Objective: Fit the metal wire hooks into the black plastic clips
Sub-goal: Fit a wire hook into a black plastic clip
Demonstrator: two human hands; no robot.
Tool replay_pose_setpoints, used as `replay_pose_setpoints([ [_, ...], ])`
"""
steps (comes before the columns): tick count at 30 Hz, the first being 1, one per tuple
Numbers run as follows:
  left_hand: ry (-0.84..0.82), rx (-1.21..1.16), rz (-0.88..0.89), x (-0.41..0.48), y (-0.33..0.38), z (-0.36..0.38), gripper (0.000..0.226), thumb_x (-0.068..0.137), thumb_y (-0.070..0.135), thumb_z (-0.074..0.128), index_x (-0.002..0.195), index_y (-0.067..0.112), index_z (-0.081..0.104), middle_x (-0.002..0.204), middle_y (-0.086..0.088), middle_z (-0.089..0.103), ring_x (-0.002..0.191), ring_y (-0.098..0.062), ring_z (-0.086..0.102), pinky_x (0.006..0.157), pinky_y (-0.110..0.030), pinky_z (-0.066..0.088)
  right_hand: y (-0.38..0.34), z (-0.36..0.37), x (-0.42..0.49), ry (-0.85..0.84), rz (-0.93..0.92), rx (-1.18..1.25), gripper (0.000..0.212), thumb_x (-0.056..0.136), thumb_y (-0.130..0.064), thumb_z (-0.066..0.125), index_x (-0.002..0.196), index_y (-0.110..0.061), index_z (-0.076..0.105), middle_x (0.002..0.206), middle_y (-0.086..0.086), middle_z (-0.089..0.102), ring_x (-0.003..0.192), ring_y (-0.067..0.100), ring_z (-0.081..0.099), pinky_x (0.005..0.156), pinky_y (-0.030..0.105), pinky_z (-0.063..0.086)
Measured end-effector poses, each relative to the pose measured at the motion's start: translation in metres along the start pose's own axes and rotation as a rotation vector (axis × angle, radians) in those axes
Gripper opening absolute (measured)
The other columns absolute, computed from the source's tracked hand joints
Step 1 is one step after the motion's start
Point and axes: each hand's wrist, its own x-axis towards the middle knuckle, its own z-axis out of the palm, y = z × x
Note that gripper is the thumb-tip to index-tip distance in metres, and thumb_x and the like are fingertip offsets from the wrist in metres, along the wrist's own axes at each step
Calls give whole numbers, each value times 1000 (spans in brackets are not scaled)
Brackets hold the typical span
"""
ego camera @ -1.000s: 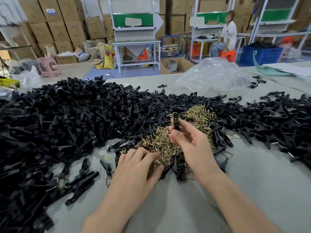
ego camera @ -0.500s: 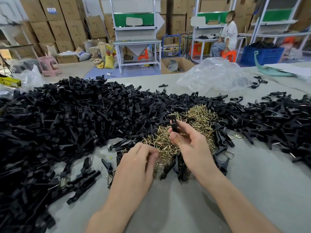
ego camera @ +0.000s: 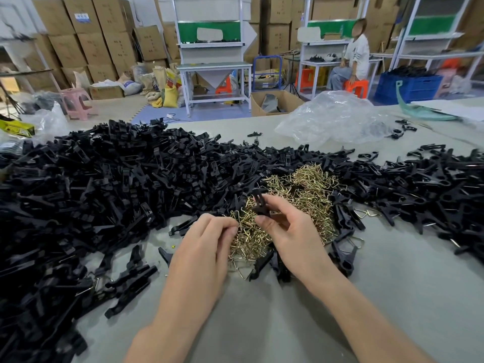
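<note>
Black clip (ego camera: 259, 203) pinched upright between my right hand's (ego camera: 290, 231) thumb and fingers, raised just over the hooks (ego camera: 301, 189), a brassy tangle on the grey table (ego camera: 392, 297). My left hand (ego camera: 207, 247) sits at the tangle's near edge, fingertips (ego camera: 231, 229) bunched together among the wires; whether they've caught one I can't tell. Clips (ego camera: 104, 184) lie heaped all round, deepest to the left. Farther back, a clear bag (ego camera: 332, 119) lies crumpled on the table.
</note>
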Motion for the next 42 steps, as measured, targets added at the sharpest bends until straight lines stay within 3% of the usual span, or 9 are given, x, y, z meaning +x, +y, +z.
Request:
replay_pose_setpoints([
  [4,-27,62,-8,2,-2,0,17,100,39,47,104,32,62,96,23,56,88,0,56,73,-20,45,-1,1,-2,-9,-6,9,30,96,-23,68,124,-32,65,103,-26,70,100,-10,62,83,1,40],
  [6,7,6,-38,2,0,0,19,99,44,44,102,36,61,96,25,59,91,0,57,76,-17,43,0,1,-2,-2,-13,2,30,96,-23,68,124,-33,65,104,-26,70,100,-10,62,82,1,40],
  [10,125,-262,-239,3,10,0,10,97,41,56,92,40,64,90,23,67,82,-1,63,69,-11,45,2,1,0,9,-18,-5,33,94,-21,71,122,-37,65,105,-27,70,102,-10,62,83,1,42],
  [13,168,-535,-425,6,15,-1,10,96,30,64,90,31,71,83,11,72,76,-5,66,68,-13,50,2,3,-1,0,-45,-12,38,93,-17,73,115,-46,64,108,-32,68,101,-7,64,83,4,44],
  [17,207,-671,-541,10,16,-4,11,95,24,64,88,21,73,80,1,74,73,-9,68,69,-18,55,3,5,-4,-12,-71,-37,34,89,-16,76,111,-40,67,106,-28,69,102,-1,66,84,9,48],
  [28,174,-651,-617,8,15,1,17,88,35,63,80,22,70,72,1,71,61,-5,58,55,-14,47,-4,8,-11,-16,-228,-205,32,87,-19,79,116,-30,72,106,-27,66,100,-6,62,85,7,43],
  [35,200,-689,-677,6,16,5,13,90,31,64,84,22,71,77,0,72,65,-5,60,66,-28,51,-4,11,-12,-26,-298,-282,31,88,-20,78,117,-26,72,104,-27,63,101,-5,62,88,8,44],
  [42,289,-764,-705,5,25,12,14,95,25,61,88,14,67,71,1,66,62,-9,56,56,-18,47,-4,15,-15,-38,-280,-270,28,89,-23,77,117,-27,70,106,-26,63,103,-6,61,87,8,44],
])
